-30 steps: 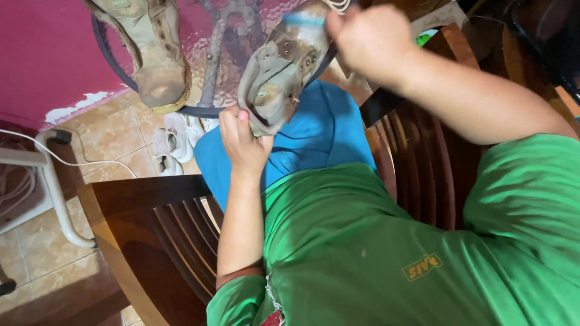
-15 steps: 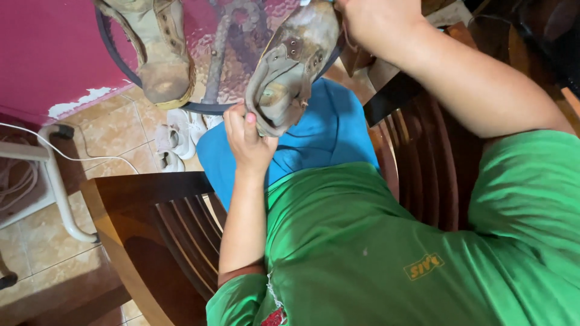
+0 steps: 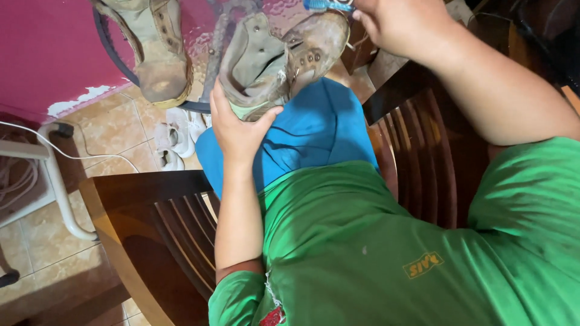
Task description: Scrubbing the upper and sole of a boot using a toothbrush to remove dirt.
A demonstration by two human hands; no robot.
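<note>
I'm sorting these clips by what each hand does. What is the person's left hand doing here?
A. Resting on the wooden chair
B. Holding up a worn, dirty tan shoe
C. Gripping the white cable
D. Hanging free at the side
B: the left hand cups the heel end of the worn, dirty tan shoe above the blue lap.

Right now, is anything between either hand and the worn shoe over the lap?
Nothing visible. The left hand already cups the worn brown shoe from below, touching it directly. The right hand sits at the shoe's far end, holding a blue-handled tool whose working end is cut off by the frame.
</note>
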